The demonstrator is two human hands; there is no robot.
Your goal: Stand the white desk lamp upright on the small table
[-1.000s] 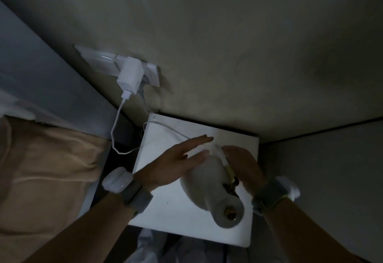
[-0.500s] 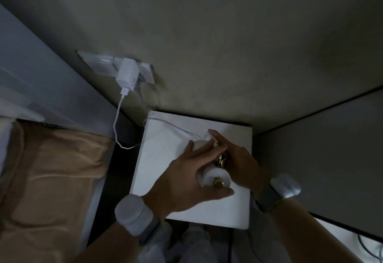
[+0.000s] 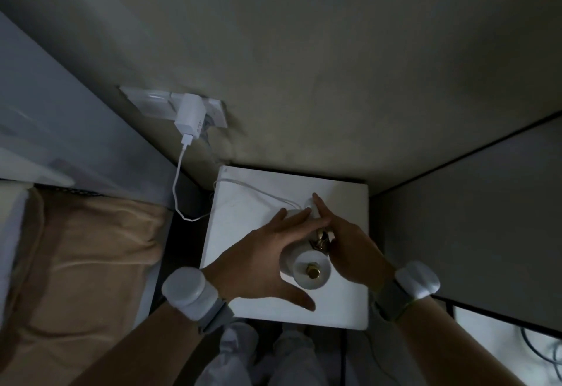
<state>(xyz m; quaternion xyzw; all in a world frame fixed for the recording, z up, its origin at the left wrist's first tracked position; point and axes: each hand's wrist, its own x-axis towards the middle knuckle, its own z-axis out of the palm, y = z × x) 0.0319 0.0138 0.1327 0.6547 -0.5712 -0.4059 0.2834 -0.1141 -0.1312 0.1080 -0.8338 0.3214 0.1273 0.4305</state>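
Note:
The white desk lamp stands nearly upright on the small white table, seen from above, with a brass nut on its round top and a brass fitting on its right side. My left hand wraps the lamp's left side, fingers over its body and thumb toward me. My right hand holds its right side, fingers reaching to the far edge of the base. The lamp's white cord runs across the table toward the back left corner.
A white charger is plugged into a wall socket plate at the back left, its cable hanging beside the table. A bed with a tan blanket lies to the left. Walls close in behind and to the right of the table.
The lamp went from lying tilted toward me to standing nearly upright. My left hand moved from hovering open over it to gripping its side. My view shifted slightly.

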